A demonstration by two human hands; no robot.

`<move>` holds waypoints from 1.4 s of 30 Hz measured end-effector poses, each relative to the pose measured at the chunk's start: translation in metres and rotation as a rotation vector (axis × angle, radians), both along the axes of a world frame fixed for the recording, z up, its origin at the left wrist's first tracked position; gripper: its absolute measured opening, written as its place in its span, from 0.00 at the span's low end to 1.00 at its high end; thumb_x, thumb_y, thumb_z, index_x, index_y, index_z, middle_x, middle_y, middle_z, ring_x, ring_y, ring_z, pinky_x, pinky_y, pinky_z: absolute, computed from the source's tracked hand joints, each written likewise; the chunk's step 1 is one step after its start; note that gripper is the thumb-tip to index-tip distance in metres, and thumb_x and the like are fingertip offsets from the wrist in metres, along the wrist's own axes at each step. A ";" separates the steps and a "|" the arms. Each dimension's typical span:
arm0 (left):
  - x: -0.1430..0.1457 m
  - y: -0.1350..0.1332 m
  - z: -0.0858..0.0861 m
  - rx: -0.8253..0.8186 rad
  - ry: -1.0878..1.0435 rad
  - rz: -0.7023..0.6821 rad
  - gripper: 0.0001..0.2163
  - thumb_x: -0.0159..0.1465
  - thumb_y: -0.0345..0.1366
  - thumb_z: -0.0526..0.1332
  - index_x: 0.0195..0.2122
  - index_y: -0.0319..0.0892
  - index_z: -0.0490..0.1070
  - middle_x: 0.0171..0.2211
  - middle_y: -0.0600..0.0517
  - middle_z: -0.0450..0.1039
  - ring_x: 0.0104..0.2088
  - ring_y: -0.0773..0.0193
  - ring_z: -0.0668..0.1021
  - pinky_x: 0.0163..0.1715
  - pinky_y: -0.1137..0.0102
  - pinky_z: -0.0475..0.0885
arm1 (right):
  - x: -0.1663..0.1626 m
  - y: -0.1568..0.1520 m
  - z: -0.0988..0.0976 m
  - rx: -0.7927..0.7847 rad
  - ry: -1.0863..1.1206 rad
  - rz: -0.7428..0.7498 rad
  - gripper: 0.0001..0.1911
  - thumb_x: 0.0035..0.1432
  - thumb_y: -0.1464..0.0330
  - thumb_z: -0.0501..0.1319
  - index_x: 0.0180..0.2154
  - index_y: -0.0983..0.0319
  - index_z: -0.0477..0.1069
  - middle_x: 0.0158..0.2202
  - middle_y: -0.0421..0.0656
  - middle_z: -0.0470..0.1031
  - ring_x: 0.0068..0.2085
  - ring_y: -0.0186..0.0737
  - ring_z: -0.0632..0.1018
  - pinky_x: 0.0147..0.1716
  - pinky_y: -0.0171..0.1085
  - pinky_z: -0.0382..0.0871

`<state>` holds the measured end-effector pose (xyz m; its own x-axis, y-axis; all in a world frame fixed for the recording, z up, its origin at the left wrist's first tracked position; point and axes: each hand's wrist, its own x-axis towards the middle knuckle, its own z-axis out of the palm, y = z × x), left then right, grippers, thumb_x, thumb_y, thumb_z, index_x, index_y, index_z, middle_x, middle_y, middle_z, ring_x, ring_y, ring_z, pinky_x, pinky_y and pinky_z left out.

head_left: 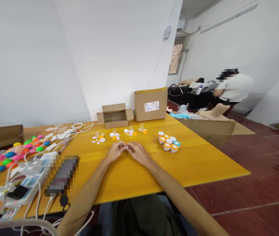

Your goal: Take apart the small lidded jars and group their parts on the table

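Both hands work over the bare middle of the table (198,167), wrists low near its surface. The left hand (117,151) and right hand (137,152) meet fingertip to fingertip, thumbs and forefingers pinched on a small whitish piece (127,147) between them; its exact form is too small to establish. The two-sided pinch presumably steadies so slight an item while allowing it to be turned or pressed. Beyond the hands, loose parts lie in four separate groups, including clear cups (114,130), orange rings (114,138) and small white pieces (130,132); the spacing suggests they are sorted into sets and kept within easy reach. To the right, well apart from these, capped containers (167,145) with orange, white and teal lids stand closely bunched, apparently so as not to mix with the loose parts. An open cardboard box (116,124) and a larger carton (162,104) stand behind the groups at the wall, judged to be positioned there to leave the working area free.
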<state>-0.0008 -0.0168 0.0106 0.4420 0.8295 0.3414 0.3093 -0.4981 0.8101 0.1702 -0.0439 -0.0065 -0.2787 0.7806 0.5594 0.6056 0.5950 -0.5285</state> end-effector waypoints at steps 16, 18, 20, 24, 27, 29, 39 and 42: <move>0.001 -0.001 0.002 0.067 0.010 0.009 0.03 0.60 0.34 0.62 0.30 0.42 0.75 0.31 0.52 0.79 0.33 0.64 0.78 0.40 0.70 0.73 | 0.001 0.000 -0.001 0.011 0.002 -0.004 0.09 0.60 0.76 0.58 0.37 0.57 0.74 0.34 0.41 0.77 0.36 0.39 0.76 0.37 0.35 0.69; 0.001 0.000 0.002 0.070 0.005 0.009 0.04 0.60 0.34 0.62 0.29 0.42 0.75 0.30 0.52 0.79 0.33 0.64 0.78 0.39 0.70 0.73 | 0.001 0.000 -0.001 0.007 0.001 0.000 0.09 0.60 0.75 0.59 0.37 0.57 0.74 0.34 0.41 0.77 0.36 0.39 0.76 0.37 0.35 0.69; 0.001 0.000 0.002 0.065 0.007 0.013 0.05 0.60 0.34 0.62 0.29 0.41 0.75 0.30 0.52 0.79 0.32 0.64 0.78 0.39 0.70 0.73 | 0.001 0.000 -0.002 0.009 -0.006 -0.001 0.08 0.60 0.75 0.59 0.37 0.57 0.74 0.35 0.41 0.77 0.36 0.39 0.76 0.37 0.35 0.69; 0.000 -0.001 0.003 0.050 0.032 0.027 0.05 0.60 0.34 0.62 0.28 0.41 0.74 0.29 0.53 0.78 0.31 0.65 0.77 0.37 0.71 0.72 | 0.000 -0.001 -0.002 0.020 -0.027 -0.017 0.08 0.60 0.75 0.59 0.36 0.57 0.74 0.34 0.41 0.77 0.35 0.39 0.76 0.36 0.35 0.68; 0.000 -0.001 0.003 0.046 0.053 0.038 0.05 0.60 0.33 0.62 0.28 0.41 0.74 0.29 0.53 0.78 0.31 0.66 0.77 0.36 0.72 0.72 | -0.001 -0.002 0.000 0.015 -0.042 -0.025 0.08 0.59 0.76 0.59 0.36 0.58 0.74 0.33 0.41 0.77 0.35 0.38 0.76 0.36 0.34 0.68; 0.000 -0.001 0.003 0.044 0.062 0.044 0.04 0.60 0.33 0.62 0.28 0.41 0.74 0.29 0.53 0.78 0.31 0.66 0.77 0.35 0.72 0.72 | -0.001 -0.004 0.002 0.010 -0.052 -0.032 0.08 0.59 0.76 0.60 0.36 0.58 0.74 0.34 0.41 0.77 0.35 0.38 0.76 0.36 0.34 0.68; -0.003 -0.001 0.005 0.083 0.045 0.076 0.05 0.59 0.30 0.60 0.27 0.42 0.74 0.26 0.54 0.76 0.28 0.67 0.76 0.33 0.73 0.71 | 0.000 -0.003 0.004 0.008 -0.005 -0.076 0.08 0.57 0.76 0.60 0.35 0.57 0.74 0.33 0.41 0.77 0.33 0.38 0.76 0.36 0.34 0.69; -0.004 0.001 0.005 0.081 0.047 0.083 0.05 0.59 0.31 0.60 0.27 0.42 0.73 0.26 0.54 0.77 0.28 0.66 0.76 0.32 0.73 0.71 | 0.001 0.000 0.002 -0.001 0.045 -0.098 0.08 0.57 0.75 0.60 0.36 0.57 0.74 0.32 0.40 0.77 0.33 0.38 0.76 0.35 0.35 0.69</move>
<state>-0.0051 -0.0159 0.0157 0.3897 0.8345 0.3896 0.3891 -0.5326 0.7516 0.1711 -0.0437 -0.0040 -0.1757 0.8032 0.5692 0.6363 0.5339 -0.5569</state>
